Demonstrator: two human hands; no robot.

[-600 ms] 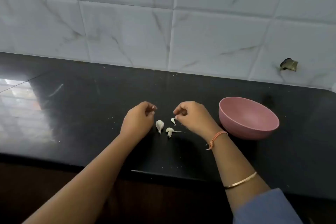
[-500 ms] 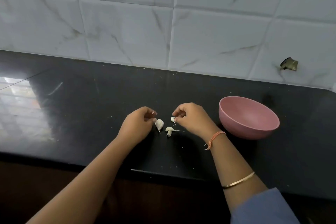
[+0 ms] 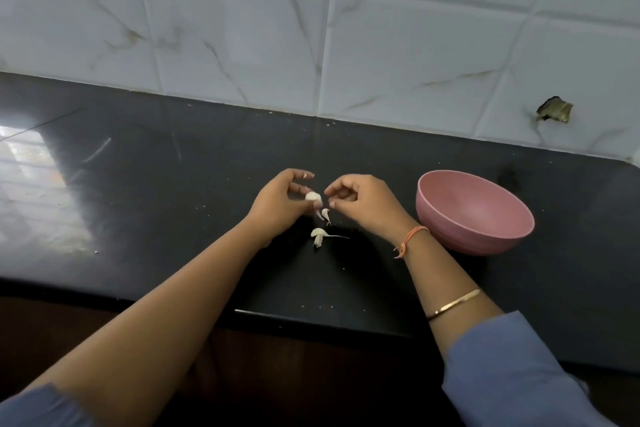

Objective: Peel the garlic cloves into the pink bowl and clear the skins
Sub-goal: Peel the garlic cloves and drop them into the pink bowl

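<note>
Left hand (image 3: 277,204) first: its fingers are curled round one garlic clove, the held clove (image 3: 313,196), which I pinch between thumb and fingertips just off the surface. Right hand (image 3: 363,206) sits close beside it, with fingers curled and thumb and forefinger drawn near each other right at the clove's outer end. Whether they have caught a bit of skin or hold nothing, I cannot tell; it is too small to make out.

Under both hands runs the black counter (image 3: 173,184), and it carries everything else. The pink bowl (image 3: 460,236) stands upright just past my right wrist, on the outer side of that hand, near but not touching it. What I can see of its inside is bare, with no clove in it.

Nearer to me than my fingers, between the two hands, lies the stemmed clove (image 3: 318,233), with a thin dry strand trailing toward my right. The small clove (image 3: 325,213) lies just below the held one, almost under my left fingertips.

As I judge it, the work is barely begun: nothing peeled has reached the bowl, the clove in my left hand looks still to be stripped, two more wait on the counter, and clearing the skins comes after all of that.
</note>
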